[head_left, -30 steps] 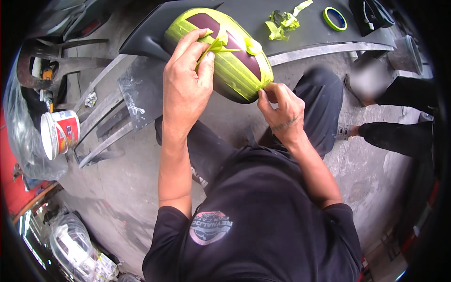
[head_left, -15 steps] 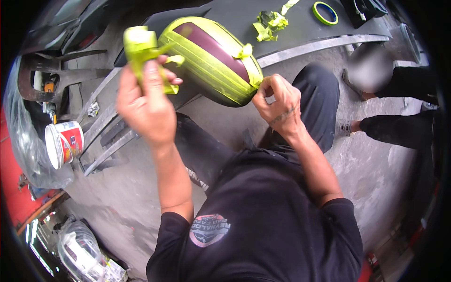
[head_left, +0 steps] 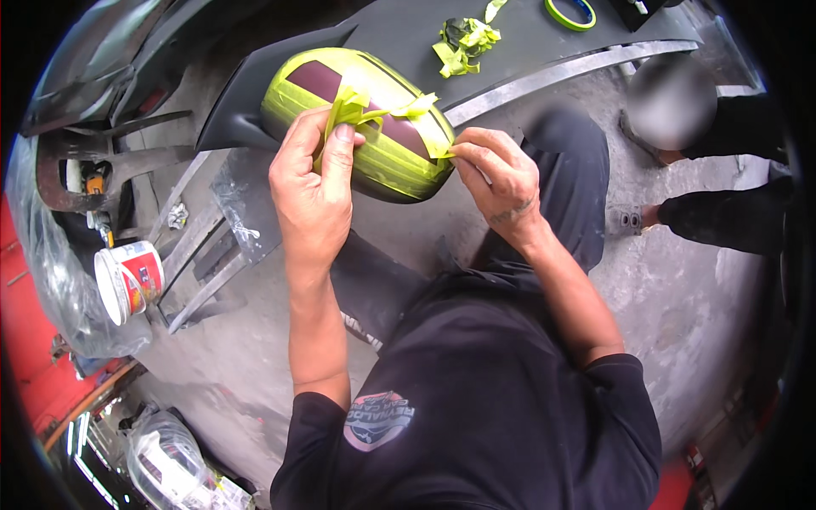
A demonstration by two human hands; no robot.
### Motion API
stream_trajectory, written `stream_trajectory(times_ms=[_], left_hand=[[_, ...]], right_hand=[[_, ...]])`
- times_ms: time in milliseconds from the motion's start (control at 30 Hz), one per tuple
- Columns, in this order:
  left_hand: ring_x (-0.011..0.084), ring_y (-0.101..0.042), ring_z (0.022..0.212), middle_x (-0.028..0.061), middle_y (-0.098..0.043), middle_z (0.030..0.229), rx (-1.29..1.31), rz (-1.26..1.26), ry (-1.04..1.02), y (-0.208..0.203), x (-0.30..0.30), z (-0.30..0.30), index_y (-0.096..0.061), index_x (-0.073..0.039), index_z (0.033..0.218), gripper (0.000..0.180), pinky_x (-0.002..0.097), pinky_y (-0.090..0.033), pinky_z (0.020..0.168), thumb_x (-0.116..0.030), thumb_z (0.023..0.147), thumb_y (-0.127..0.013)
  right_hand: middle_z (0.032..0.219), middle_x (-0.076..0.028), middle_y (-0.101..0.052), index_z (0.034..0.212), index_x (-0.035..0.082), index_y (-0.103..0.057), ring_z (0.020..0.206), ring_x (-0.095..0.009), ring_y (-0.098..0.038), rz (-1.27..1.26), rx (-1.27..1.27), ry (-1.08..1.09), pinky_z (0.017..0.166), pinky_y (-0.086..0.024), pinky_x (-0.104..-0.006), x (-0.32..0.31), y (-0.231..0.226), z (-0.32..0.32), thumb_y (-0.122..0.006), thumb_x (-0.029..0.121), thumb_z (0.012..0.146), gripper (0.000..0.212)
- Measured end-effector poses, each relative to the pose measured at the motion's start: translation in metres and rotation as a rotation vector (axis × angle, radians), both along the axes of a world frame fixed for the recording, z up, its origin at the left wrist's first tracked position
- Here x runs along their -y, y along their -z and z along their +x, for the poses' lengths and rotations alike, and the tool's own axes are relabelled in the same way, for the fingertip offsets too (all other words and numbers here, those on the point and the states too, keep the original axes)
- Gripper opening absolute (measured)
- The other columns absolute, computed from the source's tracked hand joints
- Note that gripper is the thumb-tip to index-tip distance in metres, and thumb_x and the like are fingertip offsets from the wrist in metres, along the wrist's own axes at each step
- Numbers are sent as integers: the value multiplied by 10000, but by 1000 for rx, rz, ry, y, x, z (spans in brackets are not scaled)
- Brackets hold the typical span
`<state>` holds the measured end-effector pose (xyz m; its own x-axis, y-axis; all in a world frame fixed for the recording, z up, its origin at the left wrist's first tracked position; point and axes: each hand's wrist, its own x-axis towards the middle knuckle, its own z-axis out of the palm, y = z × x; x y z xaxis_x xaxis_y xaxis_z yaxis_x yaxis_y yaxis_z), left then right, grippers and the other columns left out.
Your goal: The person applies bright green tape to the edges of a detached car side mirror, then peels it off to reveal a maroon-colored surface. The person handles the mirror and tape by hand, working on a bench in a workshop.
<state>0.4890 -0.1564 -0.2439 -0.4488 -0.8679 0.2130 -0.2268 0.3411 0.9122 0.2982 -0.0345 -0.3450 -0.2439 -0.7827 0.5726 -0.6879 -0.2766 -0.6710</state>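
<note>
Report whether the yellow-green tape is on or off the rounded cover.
Partly on: tape lines much of the rounded cover, but dark purple shows between strips, and the left hand holds a loose bunch.

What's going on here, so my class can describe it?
A person's left hand holds bunched yellow-green tape over a rounded maroon-and-black part. The right hand pinches a tape end at its right side. Tape strips surround the maroon area. Crumpled tape and a tape roll lie beyond, on a dark surface.
</note>
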Motion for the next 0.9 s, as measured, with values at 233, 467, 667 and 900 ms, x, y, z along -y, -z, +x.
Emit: stream_trajectory(times_ms=[233,467,667,900], left_hand=[[99,-678,866,54,-752,925,67,26,-38,0,4,-2,-705,30,1182,217,265,-539,820,-140,1067,-637],[129,-689,897,96,-735,1122,-19,107,-31,-14,0,-6,-647,42,1324,320,304,-559,852,-134,1057,-646],[262,-692,909,153,-713,1022,277,-288,55,-13,14,-21,-638,50,1303,313,345,-537,871,-63,1011,-639],[48,-580,725,-11,-672,857,335,-194,36,-10,20,-25,-723,8,1117,167,221,-451,647,-122,1058,-637]], right_hand=[[874,-121,-737,942,3,-710,775,-296,-737,-5,108,-64,718,-589,-377,32,-40,-41,-712,49,842,110],[790,-123,-731,935,-13,-739,711,-223,-726,-62,233,-26,686,-575,-330,88,-79,-39,-703,140,897,162],[854,-154,-736,904,-22,-730,803,-348,-724,-206,227,-253,754,-586,-405,105,-91,-13,-668,88,841,141],[1072,-136,-758,1146,-24,-730,941,-250,-743,-176,505,-205,878,-577,-362,49,-48,-30,-668,43,868,293]])
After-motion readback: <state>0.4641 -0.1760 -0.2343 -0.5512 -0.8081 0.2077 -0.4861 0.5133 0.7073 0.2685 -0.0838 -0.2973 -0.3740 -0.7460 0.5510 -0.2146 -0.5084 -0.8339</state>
